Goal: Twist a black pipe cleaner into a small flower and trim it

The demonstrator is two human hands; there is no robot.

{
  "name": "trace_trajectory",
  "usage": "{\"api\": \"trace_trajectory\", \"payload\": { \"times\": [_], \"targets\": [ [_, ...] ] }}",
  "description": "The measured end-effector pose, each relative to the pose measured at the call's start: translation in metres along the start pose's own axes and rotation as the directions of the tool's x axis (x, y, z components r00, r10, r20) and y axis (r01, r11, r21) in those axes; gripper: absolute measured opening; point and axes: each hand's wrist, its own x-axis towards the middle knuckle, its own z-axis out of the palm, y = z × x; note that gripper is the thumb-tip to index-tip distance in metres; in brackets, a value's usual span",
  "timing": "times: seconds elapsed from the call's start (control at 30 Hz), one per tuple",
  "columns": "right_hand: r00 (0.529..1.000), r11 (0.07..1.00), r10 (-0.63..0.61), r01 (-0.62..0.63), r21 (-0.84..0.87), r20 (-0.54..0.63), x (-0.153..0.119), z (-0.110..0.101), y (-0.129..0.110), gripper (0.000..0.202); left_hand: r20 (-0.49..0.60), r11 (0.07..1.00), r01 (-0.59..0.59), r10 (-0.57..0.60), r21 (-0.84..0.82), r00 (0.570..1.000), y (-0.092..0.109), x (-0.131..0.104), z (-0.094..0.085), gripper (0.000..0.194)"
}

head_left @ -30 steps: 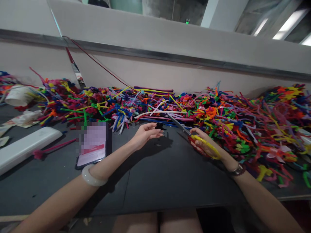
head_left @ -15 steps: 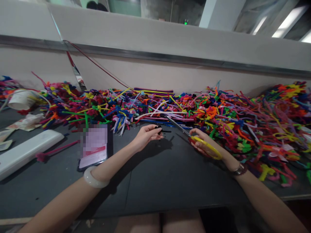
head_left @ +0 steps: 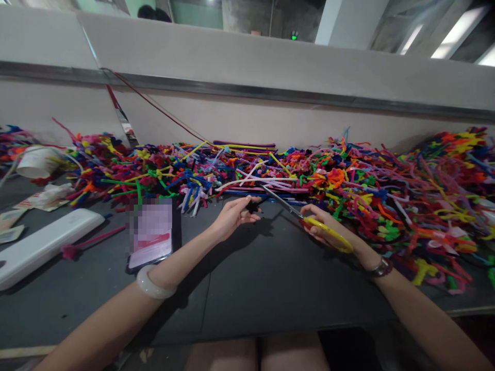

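My left hand (head_left: pixel 231 218), with a white bangle at its wrist, is closed in a pinch over the dark table. Between its thumb and fingers is a short, bent black pipe cleaner (head_left: pixel 254 207), partly hidden and hard to make out against the tabletop. My right hand (head_left: pixel 317 215) grips a pair of scissors (head_left: pixel 335 238) by the yellow handles. The long metal blades point up and left, lying close together, with their tip beyond my left fingertips. A gap separates the blades from my left fingers.
Heaps of coloured pipe cleaners (head_left: pixel 162 170) line the wall, with a larger tangle (head_left: pixel 386 201) to the right. At left lie a phone (head_left: pixel 152 226), a long white case (head_left: pixel 50 247), a pink pipe cleaner flower (head_left: pixel 70 251) and a paper cup (head_left: pixel 35 164).
The black pipe cleaner has turned in my left fingers: its straight end no longer sticks out to the right, and it looks more bunched. The scissors have hardly moved.
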Motion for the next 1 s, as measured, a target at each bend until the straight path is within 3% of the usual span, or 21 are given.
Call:
{"api": "trace_trajectory", "payload": {
  "times": [0.23, 1.0],
  "targets": [
    [1.0, 1.0, 0.003, -0.002, -0.017, 0.01, 0.0012, 0.0001, -0.0043, 0.05, 0.03, 0.992, 0.067, -0.064, -0.104, 0.998, 0.001, 0.002, -0.0005, 0.043],
    [1.0, 0.999, 0.012, -0.012, -0.04, 0.005, 0.0009, 0.001, -0.0087, 0.052, 0.012, 1.0, -0.013, 0.013, -0.015, 1.0, -0.001, 0.0006, -0.0025, 0.025]
  ]
}}
